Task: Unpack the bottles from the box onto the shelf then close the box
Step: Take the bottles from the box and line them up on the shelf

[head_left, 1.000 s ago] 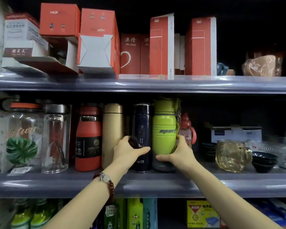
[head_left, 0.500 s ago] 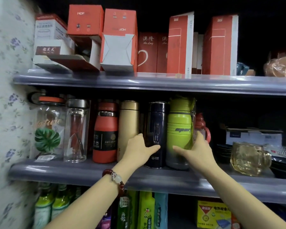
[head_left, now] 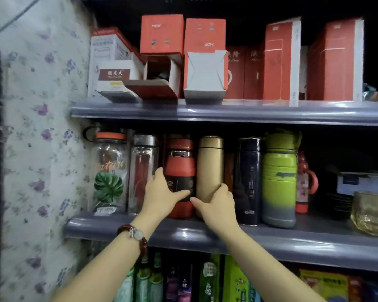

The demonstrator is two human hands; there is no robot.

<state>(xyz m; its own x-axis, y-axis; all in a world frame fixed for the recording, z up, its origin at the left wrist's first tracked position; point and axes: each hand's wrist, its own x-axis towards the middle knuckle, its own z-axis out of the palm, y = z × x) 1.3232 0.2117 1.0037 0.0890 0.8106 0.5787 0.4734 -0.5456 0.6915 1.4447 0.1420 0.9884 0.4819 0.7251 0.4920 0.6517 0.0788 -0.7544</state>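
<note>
A row of bottles stands on the middle shelf (head_left: pixel 205 235). My left hand (head_left: pixel 162 198) cups the lower part of the red bottle (head_left: pixel 180 162), fingers at its left side and thumb across its front. Beside it, my right hand (head_left: pixel 218 203) wraps the base of the gold bottle (head_left: pixel 210 164), with the thumb pointing left. To the right stand a navy bottle (head_left: pixel 248 171) and a green bottle (head_left: pixel 278 175). An open red box (head_left: pixel 159 77) lies on its side on the upper shelf, flap down.
Two clear glass bottles (head_left: pixel 142 168) stand left of the red one, against a floral wall (head_left: pixel 37 127). A small red-handled bottle (head_left: pixel 303 184) and an amber glass mug (head_left: pixel 371 212) sit to the right. Several red boxes (head_left: pixel 279 59) crowd the upper shelf. More goods fill the shelf below.
Both hands have moved left, off the navy and green bottles and onto the red and gold ones. The view has swung left too.
</note>
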